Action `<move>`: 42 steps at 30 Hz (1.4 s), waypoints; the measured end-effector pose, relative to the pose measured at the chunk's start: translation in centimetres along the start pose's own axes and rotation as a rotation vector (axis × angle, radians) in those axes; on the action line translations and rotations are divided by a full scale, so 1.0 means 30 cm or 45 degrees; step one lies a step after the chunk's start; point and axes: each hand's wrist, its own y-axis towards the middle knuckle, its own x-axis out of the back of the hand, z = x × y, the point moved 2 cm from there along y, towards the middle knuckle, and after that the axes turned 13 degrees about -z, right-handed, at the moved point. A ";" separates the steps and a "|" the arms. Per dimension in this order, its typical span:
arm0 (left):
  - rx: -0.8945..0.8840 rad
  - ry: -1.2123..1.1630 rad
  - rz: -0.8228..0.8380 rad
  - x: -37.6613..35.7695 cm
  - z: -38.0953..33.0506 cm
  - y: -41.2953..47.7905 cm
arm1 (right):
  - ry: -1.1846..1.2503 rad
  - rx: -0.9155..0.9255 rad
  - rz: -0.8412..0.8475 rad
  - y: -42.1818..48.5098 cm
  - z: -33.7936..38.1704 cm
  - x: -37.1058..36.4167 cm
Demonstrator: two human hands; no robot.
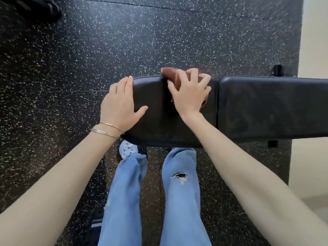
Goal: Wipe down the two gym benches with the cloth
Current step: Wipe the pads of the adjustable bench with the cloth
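Note:
A black padded gym bench (159, 125) runs left to right across the middle of the view, with a seat pad on the left and a longer back pad (273, 107) on the right. My right hand (190, 93) presses a brown cloth (168, 74) flat onto the far edge of the seat pad, near the gap between the pads. Most of the cloth is hidden under my fingers. My left hand (119, 105) lies flat with spread fingers on the left end of the seat pad, holding nothing. Only this one bench is in view.
Black rubber floor with white specks (106, 41) lies all around. My legs in blue jeans (179, 192) stand against the near side of the bench. A pale wall (314, 41) rises at the right. A dark object (51, 9) sits at the top left corner.

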 end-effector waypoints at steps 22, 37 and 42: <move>0.895 -0.021 -0.247 -0.039 -0.157 -0.203 | 0.479 1.303 -0.151 0.122 -0.068 -0.013; 1.117 -0.188 -0.351 -0.097 -0.214 -0.317 | 0.184 1.512 0.071 0.047 0.389 0.013; 1.119 -0.341 -0.377 -0.102 -0.216 -0.343 | 0.288 1.451 -0.040 0.035 0.171 0.058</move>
